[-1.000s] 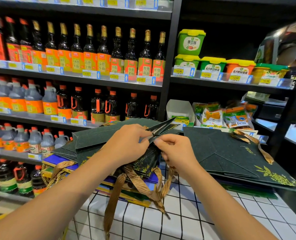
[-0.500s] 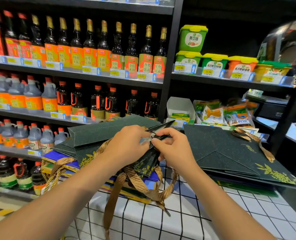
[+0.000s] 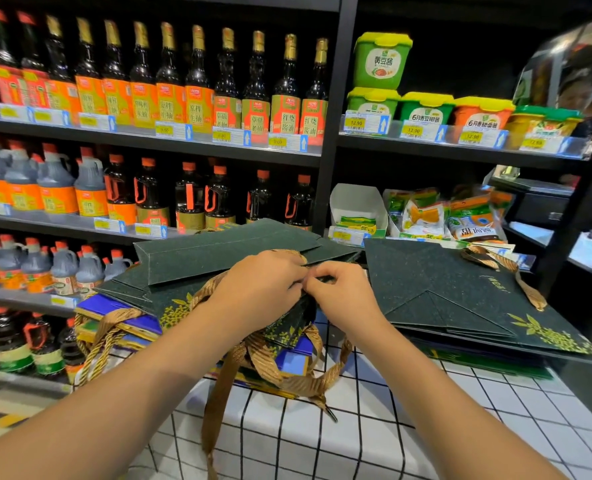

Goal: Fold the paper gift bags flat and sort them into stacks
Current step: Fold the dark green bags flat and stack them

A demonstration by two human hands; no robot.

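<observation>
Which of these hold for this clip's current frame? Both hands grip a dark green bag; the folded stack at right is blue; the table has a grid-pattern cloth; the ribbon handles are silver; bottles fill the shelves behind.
1. Both the left hand and right hand grip the dark green bag. True.
2. The folded stack at right is blue. False: its top bags are dark green with gold leaves.
3. The table has a grid-pattern cloth. True.
4. The ribbon handles are silver. False: they are golden brown.
5. Bottles fill the shelves behind. True.
</observation>
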